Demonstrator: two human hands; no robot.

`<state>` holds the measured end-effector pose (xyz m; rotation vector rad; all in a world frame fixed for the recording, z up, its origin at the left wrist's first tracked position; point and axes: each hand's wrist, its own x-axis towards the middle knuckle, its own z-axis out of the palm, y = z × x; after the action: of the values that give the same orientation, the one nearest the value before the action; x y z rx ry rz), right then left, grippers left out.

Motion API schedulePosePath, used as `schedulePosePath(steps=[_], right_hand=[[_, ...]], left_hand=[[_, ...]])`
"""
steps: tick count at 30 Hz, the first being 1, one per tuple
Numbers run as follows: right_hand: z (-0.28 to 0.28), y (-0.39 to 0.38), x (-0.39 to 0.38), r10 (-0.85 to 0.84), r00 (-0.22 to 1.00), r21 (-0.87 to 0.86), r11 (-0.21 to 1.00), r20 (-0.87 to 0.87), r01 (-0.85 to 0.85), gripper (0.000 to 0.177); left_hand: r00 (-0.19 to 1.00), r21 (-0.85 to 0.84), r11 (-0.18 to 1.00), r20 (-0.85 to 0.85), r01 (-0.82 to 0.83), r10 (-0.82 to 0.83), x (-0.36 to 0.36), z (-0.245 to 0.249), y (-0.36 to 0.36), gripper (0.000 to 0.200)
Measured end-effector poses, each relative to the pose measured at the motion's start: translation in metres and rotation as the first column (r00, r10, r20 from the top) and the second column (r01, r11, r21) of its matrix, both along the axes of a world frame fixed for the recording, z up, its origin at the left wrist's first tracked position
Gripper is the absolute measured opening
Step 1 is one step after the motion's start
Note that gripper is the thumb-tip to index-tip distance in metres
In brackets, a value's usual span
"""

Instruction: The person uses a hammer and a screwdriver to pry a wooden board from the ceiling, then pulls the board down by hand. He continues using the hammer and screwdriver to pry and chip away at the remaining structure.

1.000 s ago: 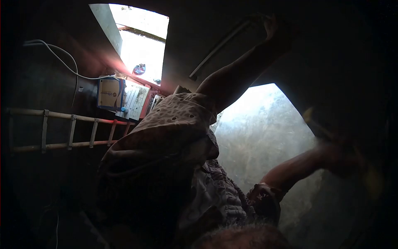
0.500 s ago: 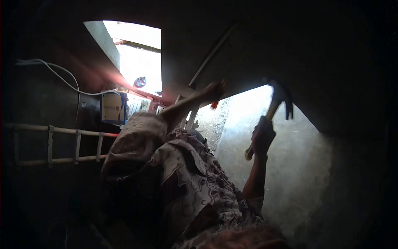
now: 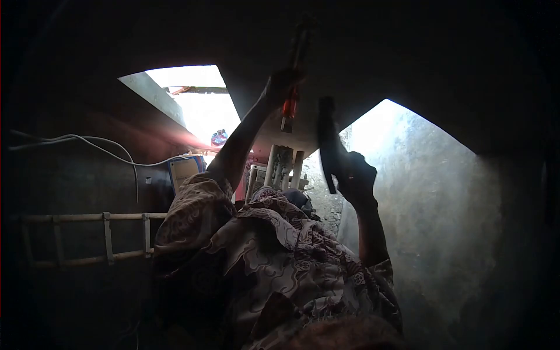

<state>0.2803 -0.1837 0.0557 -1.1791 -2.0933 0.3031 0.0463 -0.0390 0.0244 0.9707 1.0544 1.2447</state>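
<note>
Raised in the upper middle, my left hand (image 3: 283, 83) is closed around a tool with a red handle (image 3: 290, 106). A metal end shows below the fist, and its long dark shaft points up into the shadow; the tip is too dark to make out. My right hand (image 3: 359, 178) grips a claw hammer (image 3: 328, 143), its dark head turned toward the tool's lower end with a gap between them. Most of the hammer's handle is hidden by the hand and the angle.
A bamboo ladder (image 3: 108, 217) lies across the left side. White cable (image 3: 87, 139) runs along the wall toward a cardboard box (image 3: 184, 172). Wooden pieces (image 3: 283, 163) stand below my hands. Bright openings (image 3: 204, 105) break the dark walls, and a grey wall (image 3: 443, 204) rises at right.
My right hand has brought the hammer left, closer to the red-handled tool, and turned its head. My left hand is higher in view and the tool shows more fully. The camera view has tilted upward.
</note>
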Motion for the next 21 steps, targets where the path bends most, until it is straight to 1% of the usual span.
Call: schedulePosePath(steps=[1, 3, 5, 6, 7, 8, 9, 11, 12, 13, 14, 15, 16, 18, 20, 21], right_hand=[[-0.009, 0.002, 0.000, 0.013, 1.000, -0.027, 1.000, -0.022, -0.014, 0.017], [-0.009, 0.005, -0.006, 0.023, 1.000, -0.046, 0.999, -0.009, -0.023, 0.017], [-0.009, 0.008, -0.009, 0.025, 1.000, -0.060, 0.998, 0.003, -0.025, 0.018], [-0.009, 0.011, -0.008, 0.081, 0.997, -0.002, 0.997, -0.009, -0.081, 0.017], [-0.009, 0.012, -0.008, 0.137, 0.990, 0.052, 0.989, -0.015, -0.136, 0.016], [-0.007, 0.014, -0.009, 0.136, 0.990, 0.020, 0.990, 0.024, -0.136, 0.016], [-0.004, 0.015, -0.011, 0.131, 0.991, 0.022, 0.991, 0.018, -0.132, 0.016], [0.002, 0.018, -0.014, 0.096, 0.995, 0.012, 0.995, 0.035, -0.096, 0.018], [0.005, 0.020, -0.016, 0.090, 0.994, -0.008, 0.996, 0.066, -0.089, 0.023], [0.008, 0.021, -0.017, 0.084, 0.995, -0.007, 0.996, 0.060, -0.083, 0.023], [0.010, 0.022, -0.018, 0.074, 0.995, -0.032, 0.997, 0.068, -0.072, 0.025], [0.011, 0.023, -0.018, 0.065, 0.995, -0.057, 0.997, 0.078, -0.061, 0.027], [0.009, 0.024, -0.017, 0.069, 0.996, -0.006, 0.998, 0.055, -0.069, 0.029], [0.012, 0.028, -0.017, 0.066, 0.996, 0.022, 0.998, 0.053, -0.067, 0.028], [0.019, 0.028, -0.016, 0.064, 0.997, 0.058, 0.996, 0.052, -0.067, 0.026], [0.026, 0.026, -0.016, 0.058, 0.997, 0.058, 0.996, 0.047, -0.060, 0.026]], left_hand=[[0.998, -0.020, 0.999, 0.049, -0.049, 0.050, -0.001, 0.005, 0.003, 0.021], [0.997, -0.011, 0.998, 0.035, -0.067, 0.067, -0.005, 0.020, 0.006, 0.022], [0.991, 0.020, 0.998, 0.120, 0.057, -0.059, -0.011, 0.028, 0.014, 0.020], [0.992, 0.024, 0.998, 0.113, 0.060, -0.062, -0.011, 0.031, 0.019, 0.020], [0.992, 0.033, 0.999, 0.121, 0.022, -0.025, -0.011, 0.032, 0.021, 0.019], [0.992, 0.040, 0.999, 0.129, -0.015, 0.010, -0.011, 0.033, 0.025, 0.018], [0.993, 0.041, 0.999, 0.122, -0.010, 0.005, -0.014, 0.021, 0.039, 0.018], [0.992, 0.112, 0.988, 0.090, -0.102, 0.092, -0.016, 0.008, 0.059, 0.016], [0.993, 0.113, 0.989, 0.084, -0.096, 0.087, -0.015, 0.017, 0.055, 0.016], [0.997, 0.113, 0.992, 0.049, -0.064, 0.059, -0.015, 0.034, 0.048, 0.022], [0.999, 0.110, 0.993, 0.016, -0.032, 0.031, -0.014, 0.044, 0.043, 0.033], [1.000, 0.111, 0.994, 0.013, -0.026, 0.025, -0.017, 0.041, 0.047, 0.033], [1.000, 0.086, 0.996, 0.024, -0.005, 0.003, -0.020, 0.039, 0.054, 0.030], [0.999, 0.057, 0.998, 0.033, 0.022, -0.024, -0.021, 0.036, 0.062, 0.028], [0.983, 0.004, 0.999, 0.182, -0.041, 0.040, -0.018, 0.036, 0.067, 0.022], [0.984, 0.004, 0.999, 0.177, -0.035, 0.033, -0.018, 0.037, 0.065, 0.022]])
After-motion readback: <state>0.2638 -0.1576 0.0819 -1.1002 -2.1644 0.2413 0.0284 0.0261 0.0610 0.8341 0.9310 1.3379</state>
